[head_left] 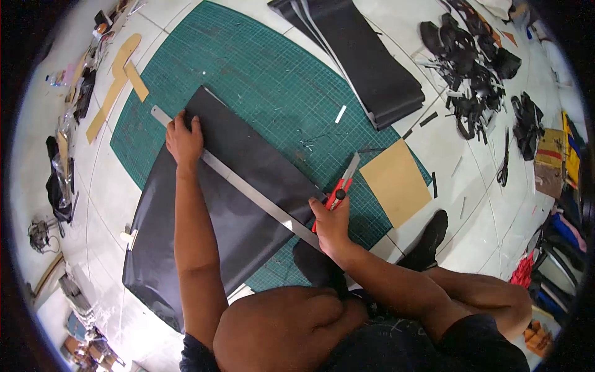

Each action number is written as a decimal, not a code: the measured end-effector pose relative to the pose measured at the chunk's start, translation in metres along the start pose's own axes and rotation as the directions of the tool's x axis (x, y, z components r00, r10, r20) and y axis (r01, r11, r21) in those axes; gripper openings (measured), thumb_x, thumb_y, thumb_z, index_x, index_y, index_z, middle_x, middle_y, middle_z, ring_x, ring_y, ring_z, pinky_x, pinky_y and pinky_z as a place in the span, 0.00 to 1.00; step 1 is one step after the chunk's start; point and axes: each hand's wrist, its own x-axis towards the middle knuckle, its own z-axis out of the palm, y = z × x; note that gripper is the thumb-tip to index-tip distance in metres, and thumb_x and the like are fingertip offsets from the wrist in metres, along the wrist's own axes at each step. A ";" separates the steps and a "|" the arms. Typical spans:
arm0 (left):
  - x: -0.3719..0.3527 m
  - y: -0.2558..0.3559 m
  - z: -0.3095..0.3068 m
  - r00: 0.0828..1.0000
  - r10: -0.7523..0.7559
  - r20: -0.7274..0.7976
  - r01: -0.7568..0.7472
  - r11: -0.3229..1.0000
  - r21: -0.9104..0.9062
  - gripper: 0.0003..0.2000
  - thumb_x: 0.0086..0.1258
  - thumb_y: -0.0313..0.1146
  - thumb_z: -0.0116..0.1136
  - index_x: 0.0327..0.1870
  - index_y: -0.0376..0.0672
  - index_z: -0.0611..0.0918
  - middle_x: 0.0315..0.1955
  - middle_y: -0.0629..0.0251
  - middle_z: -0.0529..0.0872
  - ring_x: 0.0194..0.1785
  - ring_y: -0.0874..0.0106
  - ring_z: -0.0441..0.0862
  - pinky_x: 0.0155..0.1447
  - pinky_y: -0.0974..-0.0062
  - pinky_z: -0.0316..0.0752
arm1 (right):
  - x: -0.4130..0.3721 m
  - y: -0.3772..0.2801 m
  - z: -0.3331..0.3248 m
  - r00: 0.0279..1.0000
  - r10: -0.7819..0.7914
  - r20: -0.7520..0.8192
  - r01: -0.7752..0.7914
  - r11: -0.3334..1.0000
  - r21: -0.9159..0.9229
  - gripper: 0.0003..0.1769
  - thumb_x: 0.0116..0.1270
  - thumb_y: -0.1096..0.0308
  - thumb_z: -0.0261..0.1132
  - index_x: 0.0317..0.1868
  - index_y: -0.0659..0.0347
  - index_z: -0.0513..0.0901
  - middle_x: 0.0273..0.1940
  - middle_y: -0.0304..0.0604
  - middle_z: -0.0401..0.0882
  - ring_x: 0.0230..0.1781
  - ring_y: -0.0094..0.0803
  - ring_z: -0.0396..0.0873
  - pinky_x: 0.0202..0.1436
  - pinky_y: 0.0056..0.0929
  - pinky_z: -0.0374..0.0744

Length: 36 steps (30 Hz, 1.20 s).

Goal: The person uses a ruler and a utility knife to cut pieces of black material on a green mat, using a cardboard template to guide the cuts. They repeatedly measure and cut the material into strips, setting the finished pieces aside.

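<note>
A long metal ruler (248, 191) lies slantwise across a folded sheet of black, slightly shiny material (248, 146). My left hand (184, 139) holds the ruler near its upper-left end, fingertips and thumb down on either side of it. In my right hand (333, 226) is a red utility knife (338, 193), its blade pointing up and away from the sheet. The ruler's lower end runs in beside my right wrist. Beneath the sheet lies a green cutting mat (248, 56) with grid lines.
A tan rectangular card (396, 184) lies right of the knife. Folded black material (365, 62) sits at the upper right, near a heap of black scraps (468, 68). Tan card templates (116, 84) lie at the upper left. My foot (431, 239) rests on white tiles.
</note>
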 end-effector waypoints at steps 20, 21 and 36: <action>0.073 -0.013 -0.004 0.951 0.237 0.198 -0.231 0.971 -0.054 0.13 0.67 0.42 0.64 0.46 0.45 0.85 0.44 0.56 0.87 0.53 0.53 0.83 0.60 0.51 0.71 | 0.014 0.000 -0.021 0.992 -0.076 0.099 0.101 0.955 -0.278 0.23 0.62 0.76 0.74 0.49 0.59 0.67 0.37 0.34 0.72 0.36 0.20 0.73 0.39 0.23 0.75; 0.071 -0.011 -0.003 0.954 0.236 0.187 -0.230 0.972 -0.050 0.13 0.67 0.42 0.64 0.45 0.45 0.85 0.44 0.56 0.87 0.52 0.53 0.83 0.59 0.52 0.71 | 0.017 -0.002 -0.023 0.987 -0.115 0.114 0.141 0.956 -0.257 0.23 0.63 0.75 0.74 0.50 0.61 0.67 0.37 0.35 0.72 0.34 0.21 0.73 0.37 0.24 0.75; 0.088 0.095 0.041 0.963 0.252 -0.099 -0.267 0.945 -0.188 0.24 0.66 0.49 0.66 0.61 0.52 0.80 0.55 0.56 0.83 0.62 0.53 0.77 0.70 0.45 0.63 | 0.089 -0.079 -0.064 0.883 -0.455 0.118 0.453 0.756 -0.473 0.21 0.65 0.70 0.74 0.52 0.61 0.73 0.36 0.31 0.71 0.34 0.17 0.69 0.41 0.21 0.73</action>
